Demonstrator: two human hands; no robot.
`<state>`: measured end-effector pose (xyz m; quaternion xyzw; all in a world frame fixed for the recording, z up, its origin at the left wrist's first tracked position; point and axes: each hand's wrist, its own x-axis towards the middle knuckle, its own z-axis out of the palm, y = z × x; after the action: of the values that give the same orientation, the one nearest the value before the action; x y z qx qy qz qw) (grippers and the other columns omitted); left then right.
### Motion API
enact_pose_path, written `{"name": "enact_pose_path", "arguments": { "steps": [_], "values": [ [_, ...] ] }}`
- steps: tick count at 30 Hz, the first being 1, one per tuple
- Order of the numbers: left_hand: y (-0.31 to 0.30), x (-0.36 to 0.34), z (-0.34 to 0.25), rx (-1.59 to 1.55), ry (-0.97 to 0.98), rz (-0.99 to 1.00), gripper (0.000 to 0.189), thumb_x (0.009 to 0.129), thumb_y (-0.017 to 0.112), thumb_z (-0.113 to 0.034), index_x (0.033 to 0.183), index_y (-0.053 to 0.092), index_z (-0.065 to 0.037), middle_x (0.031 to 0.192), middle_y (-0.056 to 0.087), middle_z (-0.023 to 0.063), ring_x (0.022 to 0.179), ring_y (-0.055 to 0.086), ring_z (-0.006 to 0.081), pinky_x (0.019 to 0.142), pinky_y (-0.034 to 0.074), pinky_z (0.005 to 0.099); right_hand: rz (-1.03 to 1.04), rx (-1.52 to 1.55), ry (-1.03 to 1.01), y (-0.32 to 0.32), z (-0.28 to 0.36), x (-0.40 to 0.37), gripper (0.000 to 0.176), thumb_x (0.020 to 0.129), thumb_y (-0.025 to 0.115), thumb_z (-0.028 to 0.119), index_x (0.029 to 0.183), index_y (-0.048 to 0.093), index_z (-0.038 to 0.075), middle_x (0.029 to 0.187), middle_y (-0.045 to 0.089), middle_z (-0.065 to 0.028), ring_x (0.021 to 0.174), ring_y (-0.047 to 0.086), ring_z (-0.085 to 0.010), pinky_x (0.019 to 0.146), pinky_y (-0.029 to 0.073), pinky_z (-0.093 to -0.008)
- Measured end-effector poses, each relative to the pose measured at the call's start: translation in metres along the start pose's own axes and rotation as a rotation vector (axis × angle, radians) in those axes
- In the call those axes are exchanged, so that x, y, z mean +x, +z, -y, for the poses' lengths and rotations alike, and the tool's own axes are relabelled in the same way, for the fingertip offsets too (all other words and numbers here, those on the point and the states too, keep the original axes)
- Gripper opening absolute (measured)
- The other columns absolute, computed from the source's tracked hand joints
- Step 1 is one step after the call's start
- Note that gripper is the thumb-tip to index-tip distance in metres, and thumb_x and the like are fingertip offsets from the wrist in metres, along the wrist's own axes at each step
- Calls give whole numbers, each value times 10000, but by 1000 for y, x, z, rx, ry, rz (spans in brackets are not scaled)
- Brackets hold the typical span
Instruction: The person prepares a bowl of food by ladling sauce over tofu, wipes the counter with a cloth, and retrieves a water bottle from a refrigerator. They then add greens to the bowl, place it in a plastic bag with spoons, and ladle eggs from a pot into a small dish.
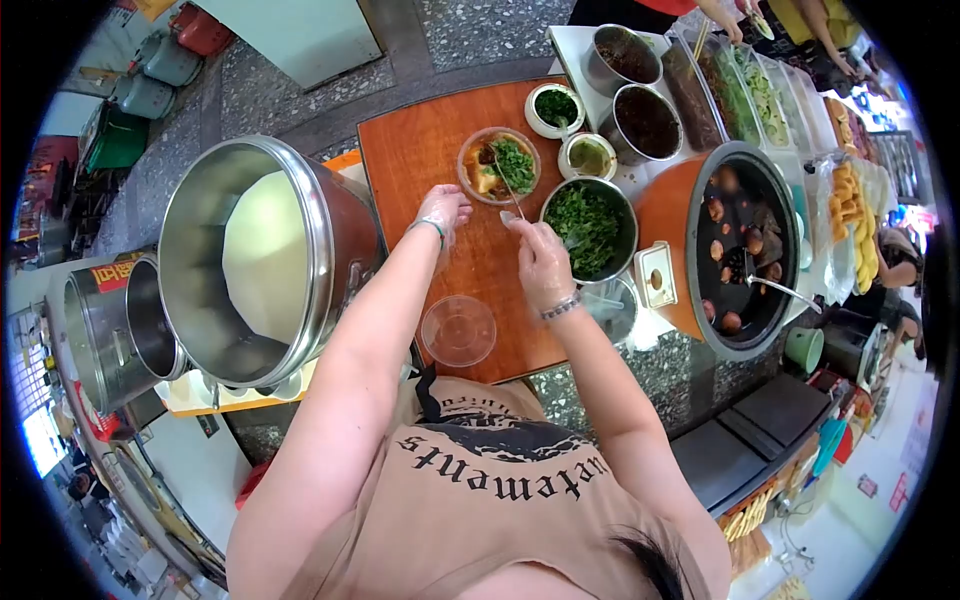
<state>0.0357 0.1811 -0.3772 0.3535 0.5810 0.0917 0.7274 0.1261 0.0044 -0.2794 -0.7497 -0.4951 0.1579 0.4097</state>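
Note:
A round clear plastic bowl (466, 175) stands on the brown wooden board, with chopped green herbs (512, 165) over pale tofu-like pieces in dark sauce. My right hand (540, 262), in a thin clear glove, is closed around the handle of a spoon (517, 203); its far end reaches into the herbs. At the bowl's lower left, my gloved left hand (446, 208) hovers with loosely bent fingers and nothing visible in it. Close to my right hand is a steel pot of chopped greens (585, 225). An empty clear plastic bowl (459, 331) lies nearer my body.
A large steel pot (318, 250) with white contents stands left. Small white jars (540, 125) of condiments sit at the board's far right. An orange cooker (668, 210) holds dark broth and a ladle (780, 290). Beyond are sauce pots (622, 62) and another person's hand (733, 30).

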Motion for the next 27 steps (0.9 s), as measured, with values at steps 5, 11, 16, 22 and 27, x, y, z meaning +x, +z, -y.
{"name": "enact_pose_path", "arguments": {
  "steps": [5, 11, 16, 22, 27],
  "values": [
    [11, 6, -7, 15, -4, 48, 206, 894, 518, -57, 1094, 472, -35, 887, 613, 97, 759, 603, 151, 644, 528, 254, 88, -34, -37, -3, -5, 1, 353, 793, 520, -56, 1097, 590, 110, 825, 530, -127, 792, 541, -316, 699, 465, -388],
    [14, 13, -6, 60, -63, 44, 132, 884, 542, -78, 1003, 490, -50, 832, 610, 82, 732, 592, 137, 666, 530, 270, -200, 375, 421, -12, -6, 7, 259, 879, 468, 8, 1100, 589, 71, 794, 547, -49, 621, 556, -149, 554, 471, -278],
    [13, 18, 0, 64, -2, 96, 63, 877, 514, -77, 919, 467, -69, 768, 565, 48, 719, 585, 140, 699, 522, 287, -581, 592, 412, -37, -36, 39, 234, 938, 417, 94, 1098, 543, -20, 795, 534, -26, 585, 505, -75, 551, 446, -209],
    [20, 6, 1, 79, -15, 33, 61, 876, 500, -84, 895, 442, -87, 751, 547, 31, 688, 575, 127, 674, 515, 276, -754, 596, 439, -65, -85, 90, 298, 919, 474, 109, 1183, 480, -29, 849, 552, -71, 636, 542, -105, 566, 511, -250],
    [3, -4, 17, 26, -17, 83, 74, 872, 511, -113, 915, 467, -72, 765, 576, 50, 670, 585, 122, 622, 526, 261, -598, 734, 657, -72, -93, 106, 787, 832, 525, 6, 1451, 41, 36, 944, 553, -129, 664, 559, -144, 556, 536, -272]
  ]
}}
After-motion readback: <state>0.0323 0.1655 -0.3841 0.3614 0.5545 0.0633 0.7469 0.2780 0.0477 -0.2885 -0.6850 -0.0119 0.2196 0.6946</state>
